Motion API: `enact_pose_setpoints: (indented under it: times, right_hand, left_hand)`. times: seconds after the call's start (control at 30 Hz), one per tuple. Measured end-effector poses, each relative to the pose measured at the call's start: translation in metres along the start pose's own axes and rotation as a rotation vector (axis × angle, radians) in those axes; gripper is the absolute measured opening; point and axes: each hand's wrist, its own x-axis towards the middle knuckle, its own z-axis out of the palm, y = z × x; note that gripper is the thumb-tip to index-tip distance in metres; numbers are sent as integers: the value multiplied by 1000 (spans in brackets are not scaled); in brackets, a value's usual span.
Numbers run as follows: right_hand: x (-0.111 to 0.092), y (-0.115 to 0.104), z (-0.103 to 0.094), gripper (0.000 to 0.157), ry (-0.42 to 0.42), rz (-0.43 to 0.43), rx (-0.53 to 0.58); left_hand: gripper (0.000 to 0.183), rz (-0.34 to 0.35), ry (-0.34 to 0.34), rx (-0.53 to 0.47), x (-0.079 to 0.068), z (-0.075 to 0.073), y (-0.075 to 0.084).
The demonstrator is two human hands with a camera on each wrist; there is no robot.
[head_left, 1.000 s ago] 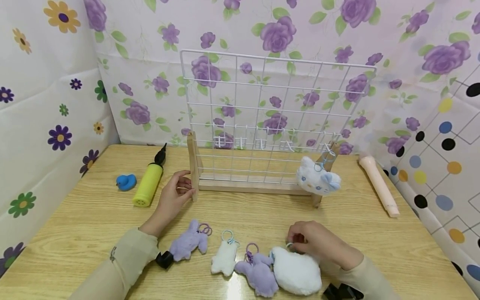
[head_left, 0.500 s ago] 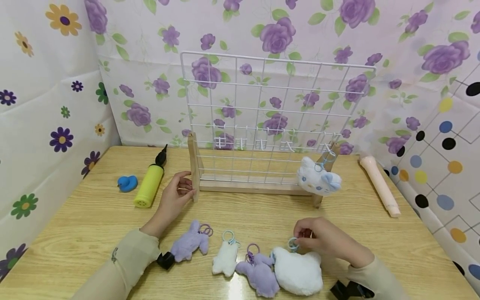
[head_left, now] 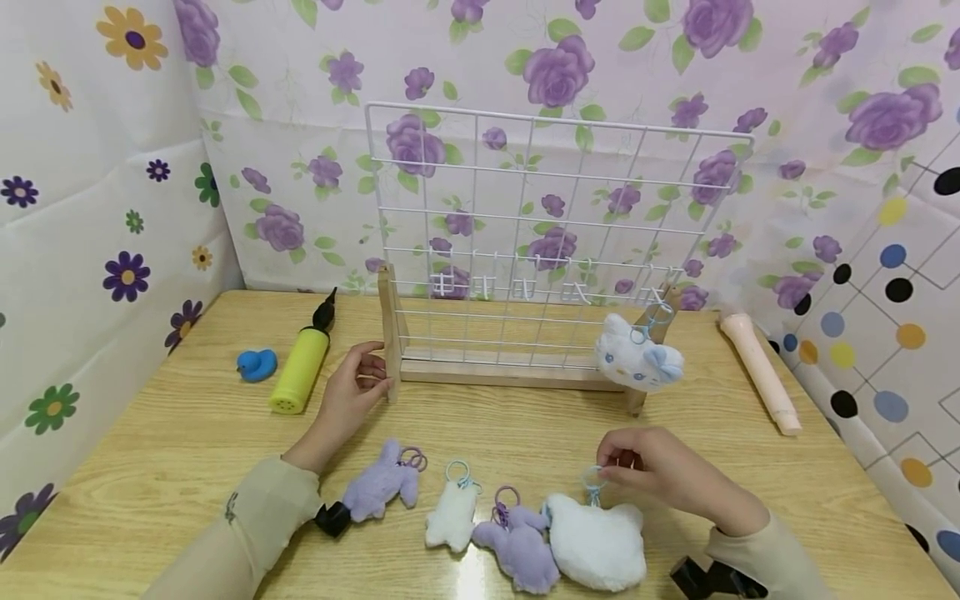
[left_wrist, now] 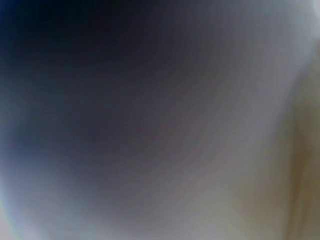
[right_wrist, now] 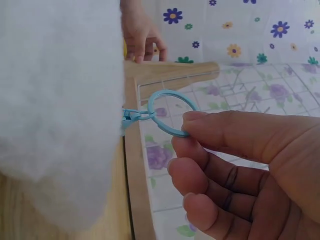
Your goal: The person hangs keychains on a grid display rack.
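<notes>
My right hand [head_left: 660,471] pinches the light-blue key ring [right_wrist: 172,112] of a white plush keychain [head_left: 596,546] between thumb and forefinger. The ring stands up above the plush, which lies on the table with its face hidden. At the left wooden post [head_left: 389,333] of a white wire grid rack [head_left: 517,333], my left hand [head_left: 348,400] holds the post's lower part with curled fingers. A white cat-face plush keychain [head_left: 637,354] with a blue bow hangs from the rack's rightmost hook. The left wrist view is too blurred to show the hand.
Along the front lie two purple plush keychains [head_left: 382,482] and a small white plush keychain [head_left: 452,515]. Several white hooks [head_left: 523,288] line the grid. A yellow hand pump [head_left: 300,368] and blue rubber duck [head_left: 257,365] stand left; a pale pink tube [head_left: 761,373] lies right.
My right hand has moved slightly right and up, lifting the blue key ring upright above the white plush. The left hand has stayed at the rack post.
</notes>
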Motion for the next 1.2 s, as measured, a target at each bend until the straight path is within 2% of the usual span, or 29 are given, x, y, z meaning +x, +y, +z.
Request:
enact_pose_setpoints:
  times: [0.5,0.8,1.2]
  right_hand:
    - [-1,-16,-22,4,41,-69,-52]
    - [0,-22,-39,4,84,-69,-113]
    - [17,-29,-59,5,203,-78,-166]
  left_hand:
    - [54,4,8,-4,1,0,-2]
    - [53,-34,-5,-22,0,1,3]
    - [52,-28,-7,-22,1,-1,1]
